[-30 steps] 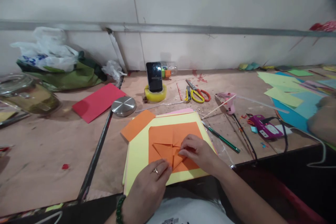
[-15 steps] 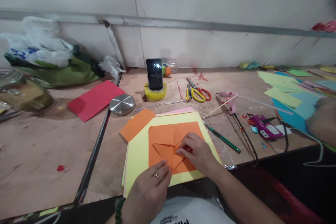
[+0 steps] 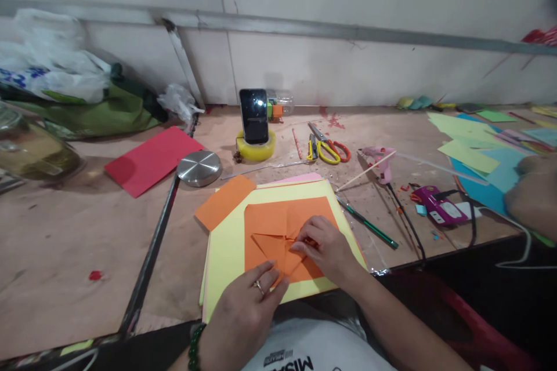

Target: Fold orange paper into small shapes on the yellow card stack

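Note:
A square of orange paper [image 3: 265,217] with a cut or folded part at its centre lies on a stack of pale yellow paper [image 3: 226,249]. My right hand [image 3: 324,246] is closed at the middle of the orange paper, thumb and fingertips pinching a flap of it. Along the lower left edge of that sheet rests my left hand [image 3: 248,310], its fingers stretched out and pressing the paper. A smaller orange piece [image 3: 225,202] sits over the stack's upper left corner.
Behind the stack stand a phone [image 3: 255,116] on a yellow tape roll [image 3: 256,149], and scissors [image 3: 326,148]. To the right are a green pen [image 3: 369,223], a pink glue gun [image 3: 380,165] and a purple device [image 3: 441,206]. Another person's hand [image 3: 533,191] is at far right.
The camera view has shifted slightly. My left hand's thumb and fingers have spread a little on the orange paper; the right hand keeps its pinch at the centre.

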The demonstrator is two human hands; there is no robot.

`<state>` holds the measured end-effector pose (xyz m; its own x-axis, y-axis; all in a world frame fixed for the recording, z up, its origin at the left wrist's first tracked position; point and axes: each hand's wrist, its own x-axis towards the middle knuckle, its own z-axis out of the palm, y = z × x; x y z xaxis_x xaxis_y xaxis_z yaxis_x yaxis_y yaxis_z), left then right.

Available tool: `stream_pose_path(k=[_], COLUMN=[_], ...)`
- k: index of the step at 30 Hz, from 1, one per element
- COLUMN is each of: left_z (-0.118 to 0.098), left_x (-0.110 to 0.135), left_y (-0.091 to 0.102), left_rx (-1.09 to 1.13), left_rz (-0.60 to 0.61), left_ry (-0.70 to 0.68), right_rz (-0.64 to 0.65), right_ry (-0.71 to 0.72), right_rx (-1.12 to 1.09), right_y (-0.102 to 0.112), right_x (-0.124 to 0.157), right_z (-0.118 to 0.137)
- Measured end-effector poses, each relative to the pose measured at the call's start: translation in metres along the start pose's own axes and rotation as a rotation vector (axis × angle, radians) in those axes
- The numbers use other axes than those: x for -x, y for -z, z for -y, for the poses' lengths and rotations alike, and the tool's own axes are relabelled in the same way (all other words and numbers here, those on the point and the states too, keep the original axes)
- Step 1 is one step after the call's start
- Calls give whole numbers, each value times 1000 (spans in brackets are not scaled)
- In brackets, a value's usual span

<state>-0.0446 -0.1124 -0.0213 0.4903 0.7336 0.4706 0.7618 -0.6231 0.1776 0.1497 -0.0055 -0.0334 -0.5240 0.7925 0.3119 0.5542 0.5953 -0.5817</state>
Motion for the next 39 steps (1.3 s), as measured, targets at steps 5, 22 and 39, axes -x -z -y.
stream_pose_path(k=[5,22,39], left_z=[0,-4,-12], left_x=[-1,-11,-28], left_y=[1,6,13], left_rx=[4,26,39], left_rz=[21,59,290], left_ry=[12,41,126], right_rz=[-3,6,-22], right_ry=[8,26,-55], right_rx=[12,64,133], right_y=[0,-3,8], right_x=[1,2,10], right_z=[1,-2,2])
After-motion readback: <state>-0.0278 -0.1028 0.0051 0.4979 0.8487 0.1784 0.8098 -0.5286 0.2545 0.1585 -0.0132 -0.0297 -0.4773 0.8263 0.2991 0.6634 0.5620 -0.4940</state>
